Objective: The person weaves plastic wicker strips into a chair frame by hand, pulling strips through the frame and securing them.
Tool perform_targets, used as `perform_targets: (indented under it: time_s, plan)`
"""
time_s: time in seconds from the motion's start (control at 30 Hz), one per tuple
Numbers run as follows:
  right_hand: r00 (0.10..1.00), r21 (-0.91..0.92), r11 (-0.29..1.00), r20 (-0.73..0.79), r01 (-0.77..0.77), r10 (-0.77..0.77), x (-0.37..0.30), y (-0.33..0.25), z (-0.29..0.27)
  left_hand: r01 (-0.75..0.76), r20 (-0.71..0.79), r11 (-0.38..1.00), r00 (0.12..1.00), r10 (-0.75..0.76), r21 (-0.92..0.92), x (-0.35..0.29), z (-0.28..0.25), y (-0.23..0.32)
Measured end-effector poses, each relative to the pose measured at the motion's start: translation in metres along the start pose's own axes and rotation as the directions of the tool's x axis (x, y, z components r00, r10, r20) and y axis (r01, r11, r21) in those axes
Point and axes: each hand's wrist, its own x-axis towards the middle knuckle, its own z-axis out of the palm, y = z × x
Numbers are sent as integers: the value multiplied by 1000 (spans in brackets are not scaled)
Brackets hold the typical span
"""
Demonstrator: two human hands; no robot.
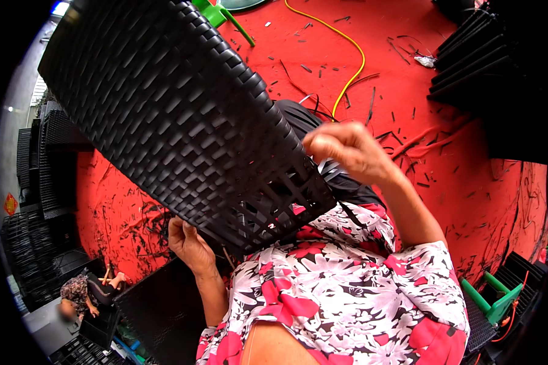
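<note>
A large black woven panel point(164, 115) leans across my lap, tilted from upper left to lower right. Its near end has an open lattice of flat black strips point(274, 207) with gaps between them. My left hand point(192, 246) is closed at the panel's lower left edge, its fingertips partly hidden by it. Close to the right edge, my right hand point(350, 149) is closed with curled fingers; what it holds, if anything, is hidden. Something pale and shiny point(330, 169) shows just under that hand. A loose black strip end point(351, 214) sticks out from the panel's near corner.
Black strip scraps litter the red floor covering point(408, 201). A yellow cable point(362, 58) runs across it. Stacked black panels point(475, 55) stand at far right, more woven pieces point(55, 164) at left. Green stools point(493, 298) appear near right and far. Another person point(82, 295) sits at lower left.
</note>
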Motion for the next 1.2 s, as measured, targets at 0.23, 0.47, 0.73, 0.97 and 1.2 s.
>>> perform_targets:
  time_s: [0.23, 0.47, 0.73, 0.97, 1.2]
  plan:
    - [988, 95, 995, -151, 4, 11, 33, -1, -31, 17, -72, 989, 997, -6, 147, -9, 8, 16]
    - [994, 552, 831, 111, -72, 13, -1, -8, 25, -55, -102, 989, 992, 69, 137, -13, 4, 24]
    - [856, -175, 939, -389, 295, -341, -15, -2, 80, -296, 169, 868, 954, 248, 398, 51, 51, 66]
    - [853, -270, 910, -342, 313, -395, -6, 4, 88, -183, 92, 968, 981, 169, 173, 53, 59, 57]
    - [851, -241, 861, -183, 447, -493, -15, 15, 82, -167, -63, 963, 981, 183, 211, 11, 43, 42]
